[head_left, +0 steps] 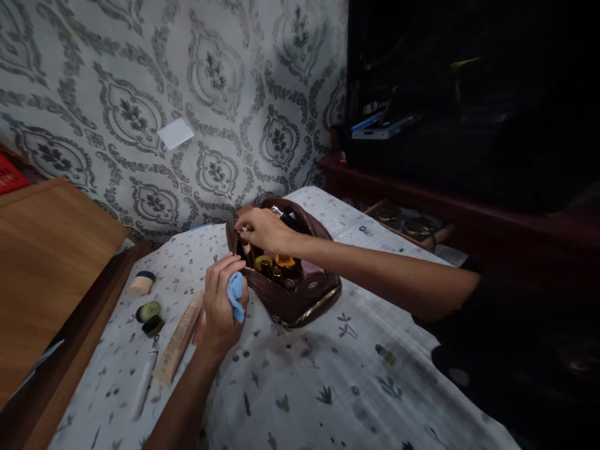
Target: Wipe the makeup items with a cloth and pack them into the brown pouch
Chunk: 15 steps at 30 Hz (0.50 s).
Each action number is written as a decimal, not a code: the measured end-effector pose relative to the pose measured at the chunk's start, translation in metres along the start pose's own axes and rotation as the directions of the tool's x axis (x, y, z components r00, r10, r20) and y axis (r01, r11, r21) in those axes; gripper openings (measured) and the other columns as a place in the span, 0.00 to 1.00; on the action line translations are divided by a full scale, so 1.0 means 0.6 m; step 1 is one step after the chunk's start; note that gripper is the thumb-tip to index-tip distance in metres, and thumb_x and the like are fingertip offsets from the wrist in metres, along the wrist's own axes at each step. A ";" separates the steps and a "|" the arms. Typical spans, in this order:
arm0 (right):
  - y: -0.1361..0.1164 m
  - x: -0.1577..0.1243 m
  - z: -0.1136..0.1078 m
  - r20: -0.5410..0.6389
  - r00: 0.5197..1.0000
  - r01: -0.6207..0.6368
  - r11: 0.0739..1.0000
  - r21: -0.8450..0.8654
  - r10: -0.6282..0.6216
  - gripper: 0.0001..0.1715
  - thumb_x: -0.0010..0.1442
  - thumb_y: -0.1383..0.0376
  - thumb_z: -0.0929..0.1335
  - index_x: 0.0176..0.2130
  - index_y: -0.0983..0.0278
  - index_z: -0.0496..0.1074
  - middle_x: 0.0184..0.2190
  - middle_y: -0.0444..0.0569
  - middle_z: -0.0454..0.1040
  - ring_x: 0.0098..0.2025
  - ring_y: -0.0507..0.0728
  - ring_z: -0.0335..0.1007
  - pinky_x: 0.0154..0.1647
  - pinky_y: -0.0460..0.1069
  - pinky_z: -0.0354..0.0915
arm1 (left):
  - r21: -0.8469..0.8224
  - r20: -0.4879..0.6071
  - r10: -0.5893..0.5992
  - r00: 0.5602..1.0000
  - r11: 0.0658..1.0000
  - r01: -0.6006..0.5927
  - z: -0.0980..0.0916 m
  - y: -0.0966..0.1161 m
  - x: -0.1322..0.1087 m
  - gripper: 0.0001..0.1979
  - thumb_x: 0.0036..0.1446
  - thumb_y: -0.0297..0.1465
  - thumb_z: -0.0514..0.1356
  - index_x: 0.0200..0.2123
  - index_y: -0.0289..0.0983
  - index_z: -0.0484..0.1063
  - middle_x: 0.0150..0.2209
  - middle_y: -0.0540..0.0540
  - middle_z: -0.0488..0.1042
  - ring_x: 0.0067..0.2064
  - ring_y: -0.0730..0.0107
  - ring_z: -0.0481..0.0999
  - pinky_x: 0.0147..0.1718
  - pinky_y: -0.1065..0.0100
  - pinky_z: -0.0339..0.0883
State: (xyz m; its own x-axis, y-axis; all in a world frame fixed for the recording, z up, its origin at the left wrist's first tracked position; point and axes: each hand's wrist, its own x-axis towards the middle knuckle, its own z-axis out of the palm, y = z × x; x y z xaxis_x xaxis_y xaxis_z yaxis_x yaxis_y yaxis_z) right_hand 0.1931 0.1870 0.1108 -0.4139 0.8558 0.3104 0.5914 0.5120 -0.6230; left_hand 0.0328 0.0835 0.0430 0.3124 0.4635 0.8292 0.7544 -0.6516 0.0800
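Observation:
A brown zippered cosmetic bag (304,300) stands unzipped on the patterned sheet, with small bottles, yellow-topped containers (284,260) and a pink item (311,269) inside. My left hand (221,299) is closed around a crumpled light-blue cloth (235,296), its fingertips against the bag's near left rim. Over the bag's left end, my right hand (265,230) has its fingers pinched together just inside the opening. What they grip there is too small and shaded to name. My right forearm crosses above the bag and hides part of its contents.
Left of the bag lie a beige tube (178,340), a white pen-like stick (145,384), a green-topped jar (149,311), a dark small pot (152,325) and a cream jar with a navy lid (142,282). A wooden cabinet (56,269) borders the left; an open drawer (412,228) is at right.

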 end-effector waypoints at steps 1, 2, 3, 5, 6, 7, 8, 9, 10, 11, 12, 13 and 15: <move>-0.002 0.005 0.003 -0.005 1.000 -0.015 1.000 -0.020 0.015 0.12 0.62 0.71 0.69 0.46 0.63 0.79 0.41 0.50 0.79 0.43 0.55 0.74 0.43 0.47 0.62 | 0.003 0.001 -0.001 1.000 1.000 0.001 0.000 0.000 0.000 0.12 0.67 0.28 0.56 0.53 0.36 0.69 0.51 0.39 0.73 0.56 0.58 0.72 0.56 0.56 0.67; -0.003 0.008 0.006 -0.009 0.999 -0.039 0.999 -0.038 0.038 0.12 0.63 0.70 0.69 0.46 0.63 0.79 0.43 0.51 0.80 0.44 0.56 0.74 0.43 0.47 0.63 | 0.007 0.001 -0.002 1.000 1.000 0.002 0.000 0.000 -0.001 0.12 0.67 0.28 0.55 0.53 0.36 0.69 0.51 0.39 0.73 0.56 0.58 0.72 0.56 0.55 0.67; -0.005 0.011 0.008 -0.012 0.998 -0.066 0.996 -0.053 0.065 0.11 0.63 0.69 0.69 0.46 0.63 0.79 0.44 0.51 0.80 0.45 0.56 0.74 0.42 0.47 0.64 | 0.008 0.003 -0.002 1.000 1.000 0.002 0.001 0.000 -0.001 0.12 0.67 0.28 0.55 0.53 0.36 0.69 0.51 0.39 0.74 0.56 0.58 0.72 0.57 0.55 0.67; -0.008 0.013 0.010 -0.016 0.993 -0.116 0.991 -0.072 0.115 0.11 0.64 0.67 0.68 0.46 0.64 0.78 0.45 0.51 0.80 0.46 0.56 0.75 0.42 0.47 0.65 | 0.008 0.004 -0.004 1.000 1.000 0.004 0.001 0.001 0.000 0.12 0.67 0.28 0.55 0.53 0.36 0.69 0.51 0.38 0.74 0.56 0.58 0.72 0.57 0.55 0.67; -0.009 0.014 0.010 -0.019 0.991 -0.134 0.988 -0.078 0.133 0.11 0.65 0.67 0.68 0.46 0.64 0.77 0.45 0.52 0.80 0.46 0.56 0.75 0.42 0.47 0.65 | 0.008 0.003 -0.003 1.000 1.000 0.003 0.001 0.001 0.000 0.12 0.68 0.28 0.54 0.53 0.36 0.69 0.51 0.38 0.74 0.56 0.58 0.72 0.57 0.55 0.67; -0.011 0.014 0.010 -0.022 0.989 -0.145 0.986 -0.083 0.144 0.11 0.65 0.67 0.67 0.47 0.64 0.77 0.45 0.53 0.80 0.47 0.57 0.76 0.43 0.47 0.66 | 0.008 0.002 -0.003 1.000 1.000 0.003 0.001 0.002 0.000 0.12 0.68 0.28 0.54 0.53 0.36 0.69 0.51 0.38 0.74 0.56 0.58 0.72 0.57 0.55 0.68; -0.013 0.015 0.009 -0.022 0.988 -0.152 0.984 -0.090 0.151 0.11 0.65 0.68 0.67 0.46 0.65 0.77 0.46 0.54 0.80 0.49 0.58 0.76 0.44 0.48 0.67 | 0.009 0.000 -0.001 1.000 1.000 0.001 0.002 0.002 0.001 0.12 0.68 0.28 0.54 0.53 0.36 0.69 0.51 0.38 0.74 0.56 0.58 0.73 0.57 0.55 0.68; -0.015 0.015 0.008 -0.021 0.988 -0.155 0.983 -0.096 0.154 0.11 0.65 0.69 0.67 0.46 0.65 0.77 0.47 0.56 0.80 0.50 0.59 0.76 0.45 0.48 0.67 | 0.012 -0.004 -0.001 1.000 1.000 0.001 0.002 0.002 0.001 0.12 0.68 0.29 0.54 0.53 0.36 0.69 0.51 0.38 0.74 0.56 0.58 0.73 0.56 0.55 0.68; -0.017 0.016 0.007 -0.018 0.988 -0.157 0.982 -0.101 0.156 0.11 0.65 0.69 0.66 0.45 0.66 0.77 0.47 0.58 0.80 0.51 0.60 0.76 0.46 0.49 0.67 | 0.015 -0.004 0.000 1.000 1.000 0.000 0.003 0.002 0.002 0.12 0.68 0.29 0.54 0.53 0.36 0.69 0.51 0.38 0.74 0.56 0.58 0.73 0.56 0.54 0.68; -0.019 0.017 0.007 -0.013 0.988 -0.156 0.982 -0.104 0.155 0.12 0.65 0.70 0.65 0.45 0.67 0.77 0.47 0.60 0.80 0.52 0.61 0.76 0.47 0.50 0.68 | 0.015 -0.003 0.001 1.000 1.000 -0.001 0.004 0.002 0.002 0.12 0.68 0.29 0.54 0.53 0.36 0.69 0.51 0.38 0.74 0.56 0.58 0.73 0.56 0.53 0.68; -0.021 0.018 0.007 -0.007 0.988 -0.151 0.983 -0.104 0.151 0.13 0.65 0.71 0.65 0.45 0.68 0.77 0.48 0.62 0.79 0.53 0.63 0.76 0.48 0.51 0.68 | 0.015 0.000 0.000 1.000 1.000 0.000 0.004 0.002 0.003 0.12 0.68 0.29 0.54 0.53 0.36 0.68 0.51 0.38 0.74 0.56 0.57 0.73 0.56 0.53 0.68; -0.023 0.020 0.008 0.002 0.989 -0.145 0.984 -0.102 0.146 0.14 0.65 0.72 0.64 0.45 0.69 0.78 0.48 0.64 0.79 0.53 0.64 0.76 0.48 0.52 0.69 | 0.012 0.007 -0.002 1.000 1.000 0.002 0.004 0.002 0.003 0.12 0.68 0.29 0.54 0.53 0.36 0.68 0.51 0.37 0.74 0.57 0.57 0.73 0.57 0.53 0.68; -0.025 0.022 0.011 0.032 0.992 -0.123 0.989 -0.079 0.126 0.15 0.64 0.74 0.64 0.46 0.70 0.78 0.49 0.67 0.79 0.53 0.66 0.77 0.49 0.54 0.70 | -0.003 0.029 -0.012 1.000 1.000 0.013 0.004 0.002 0.005 0.13 0.68 0.29 0.54 0.54 0.36 0.68 0.52 0.37 0.74 0.58 0.57 0.72 0.58 0.52 0.68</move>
State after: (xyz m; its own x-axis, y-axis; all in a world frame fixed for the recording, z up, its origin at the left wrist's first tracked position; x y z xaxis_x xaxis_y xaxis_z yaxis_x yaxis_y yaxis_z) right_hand 0.1742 0.1901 0.1199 -0.3581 0.9105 0.2067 0.6903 0.4073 -0.5980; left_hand 0.0362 0.0854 0.0444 0.3195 0.4887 0.8119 0.7566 -0.6473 0.0919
